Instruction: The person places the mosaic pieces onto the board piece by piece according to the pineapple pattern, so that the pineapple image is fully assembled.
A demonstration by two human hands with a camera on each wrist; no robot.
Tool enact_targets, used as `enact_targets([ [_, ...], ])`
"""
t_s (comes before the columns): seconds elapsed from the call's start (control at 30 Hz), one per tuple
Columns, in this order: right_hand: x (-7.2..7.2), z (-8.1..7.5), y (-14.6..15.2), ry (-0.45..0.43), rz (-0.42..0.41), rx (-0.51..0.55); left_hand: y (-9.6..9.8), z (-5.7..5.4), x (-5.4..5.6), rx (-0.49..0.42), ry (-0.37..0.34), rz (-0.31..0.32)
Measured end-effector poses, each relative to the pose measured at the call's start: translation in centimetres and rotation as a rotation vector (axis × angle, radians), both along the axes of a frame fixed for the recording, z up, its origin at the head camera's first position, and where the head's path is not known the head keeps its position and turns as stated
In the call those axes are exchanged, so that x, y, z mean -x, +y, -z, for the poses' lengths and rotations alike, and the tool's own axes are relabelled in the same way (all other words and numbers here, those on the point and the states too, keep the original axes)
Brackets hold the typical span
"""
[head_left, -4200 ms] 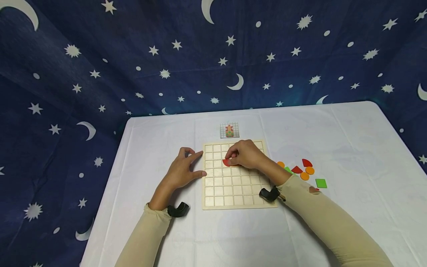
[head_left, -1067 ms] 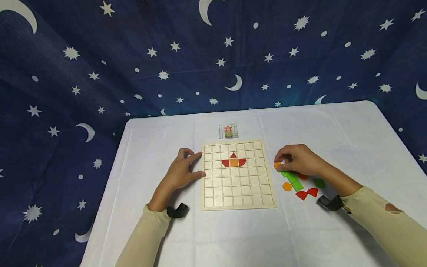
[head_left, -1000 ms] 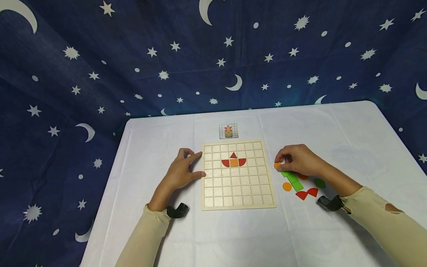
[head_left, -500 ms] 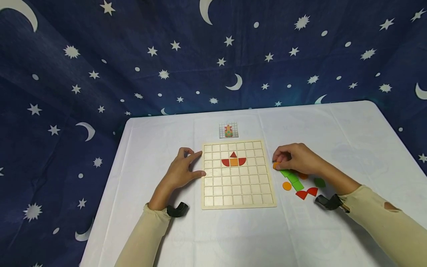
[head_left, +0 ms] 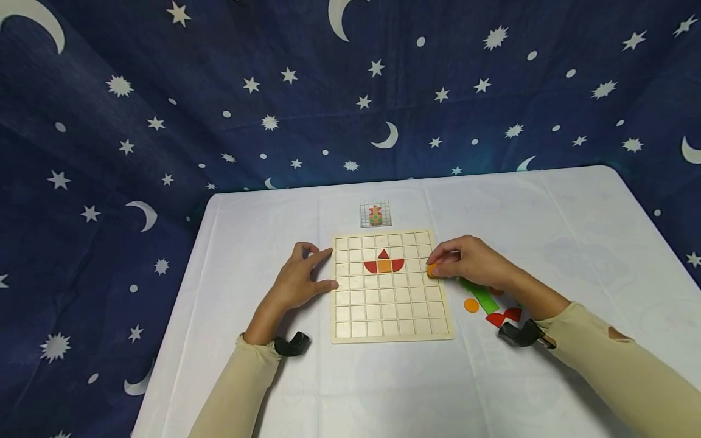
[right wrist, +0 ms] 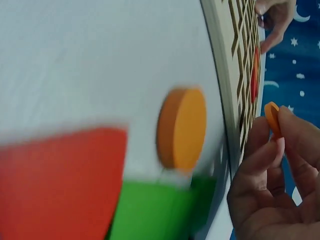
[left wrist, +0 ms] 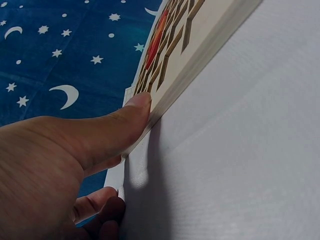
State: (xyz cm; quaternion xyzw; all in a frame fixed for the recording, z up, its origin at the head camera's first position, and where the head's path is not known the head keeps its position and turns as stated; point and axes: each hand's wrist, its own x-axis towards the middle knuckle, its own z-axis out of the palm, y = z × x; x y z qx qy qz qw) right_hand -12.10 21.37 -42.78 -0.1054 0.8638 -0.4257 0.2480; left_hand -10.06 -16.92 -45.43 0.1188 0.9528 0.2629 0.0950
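Note:
My right hand (head_left: 465, 258) pinches an orange disc (right wrist: 271, 117) between thumb and fingers, over the right edge of the wooden grid board (head_left: 389, 328). On that board lie a red triangle (head_left: 383, 254), an orange square (head_left: 384, 266) and two red quarter-circles, one at each side of the square, the right one (head_left: 398, 265) included. My left hand (head_left: 296, 283) touches the board's left edge with thumb and index finger, the thumb (left wrist: 132, 112) pressing its side in the left wrist view. The other left fingers are curled in below.
Right of the board lie loose pieces: another orange disc (head_left: 471, 305), green squares (head_left: 487, 302) and red quarter-circles (head_left: 495, 319), partly hidden under the right forearm. A small picture card (head_left: 375, 214) with a coloured pattern lies behind the board. A starry blue cloth (head_left: 306, 91) hangs behind the table.
Earlier my right hand was placing a red quarter-circle on the board. It then took an orange disc from the loose pieces and has moved left to the board's edge. My left hand stays put.

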Motion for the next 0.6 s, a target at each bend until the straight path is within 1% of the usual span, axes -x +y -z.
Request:
enact_targets([
  [0.13, -0.1, 0.3, -1.3, -0.031, 0.0, 0.04, 0.0, 0.0, 0.0, 0.001, 0.003, 0.0],
  [0.27, -0.3, 0.6, -2.4, -0.032, -0.031, 0.073, 0.1, -0.1, 0.0, -0.002, 0.005, 0.008],
  [0.43, -0.3, 0.5, -3.6, -0.039, -0.05, 0.116, 0.1, -0.2, -0.1, -0.003, 0.009, 0.01],
  [0.6, -0.3, 0.3, -4.8, -0.041, -0.044, 0.138, 0.1, -0.2, -0.1, -0.004, 0.011, 0.012],
])
